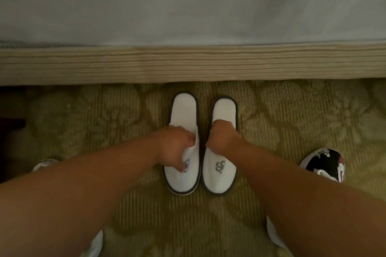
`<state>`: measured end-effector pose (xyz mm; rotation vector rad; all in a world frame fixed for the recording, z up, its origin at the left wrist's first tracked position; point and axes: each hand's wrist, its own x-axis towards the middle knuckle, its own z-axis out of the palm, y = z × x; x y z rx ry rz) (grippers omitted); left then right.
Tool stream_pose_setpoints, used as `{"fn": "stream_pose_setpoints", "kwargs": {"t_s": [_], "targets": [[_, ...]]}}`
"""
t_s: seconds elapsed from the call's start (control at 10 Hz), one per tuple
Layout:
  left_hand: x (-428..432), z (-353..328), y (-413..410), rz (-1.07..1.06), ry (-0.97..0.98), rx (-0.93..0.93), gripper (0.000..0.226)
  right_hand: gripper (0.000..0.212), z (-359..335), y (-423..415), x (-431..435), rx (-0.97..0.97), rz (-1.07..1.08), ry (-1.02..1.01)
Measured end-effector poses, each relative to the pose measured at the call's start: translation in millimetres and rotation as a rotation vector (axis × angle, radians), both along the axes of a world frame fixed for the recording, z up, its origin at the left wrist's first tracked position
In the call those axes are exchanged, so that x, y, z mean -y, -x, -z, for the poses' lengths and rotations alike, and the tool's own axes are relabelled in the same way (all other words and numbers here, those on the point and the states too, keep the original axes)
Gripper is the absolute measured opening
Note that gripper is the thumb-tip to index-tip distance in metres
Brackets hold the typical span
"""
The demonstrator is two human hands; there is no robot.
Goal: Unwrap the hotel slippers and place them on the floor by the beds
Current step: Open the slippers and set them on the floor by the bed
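Slippers (219,179): left grip (174,148), right grip (221,136) pinching.

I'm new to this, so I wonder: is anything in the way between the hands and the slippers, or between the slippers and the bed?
Nothing visible. The left hand pinches the left slipper, the right hand grips the right slipper, and both lie on carpet beside the bed base.

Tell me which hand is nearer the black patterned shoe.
Right. The right hand holds the right slipper, just left of the black patterned shoe; the left hand grips the upper of the left slipper, one slipper farther off.
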<state>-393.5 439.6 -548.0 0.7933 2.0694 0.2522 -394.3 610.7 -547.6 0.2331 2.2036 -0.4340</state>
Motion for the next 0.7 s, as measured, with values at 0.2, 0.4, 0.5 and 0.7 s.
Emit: {"fn": "stream_pose_setpoints", "kwargs": {"t_s": [0.2,0.4,0.5,0.7], "targets": [[-9.1,14.7,9.3,-0.039,0.0,0.078,0.06,0.049,11.8,3.3,-11.8,0.093,-0.104,0.15],[-7.9,23.8,3.6,-0.057,-0.004,0.064,0.068,0.096,-0.6,-4.7,-42.0,0.204,-0.578,0.031],[-9.8,26.0,-0.3,-0.019,-0.042,0.052,0.055,0.106,0.0,-7.9,-49.2,0.178,-0.661,0.039],[-19.2,24.1,3.0,0.016,-0.077,0.049,0.052,0.11,1.5,-3.1,-59.2,0.195,-0.593,0.12]]}}
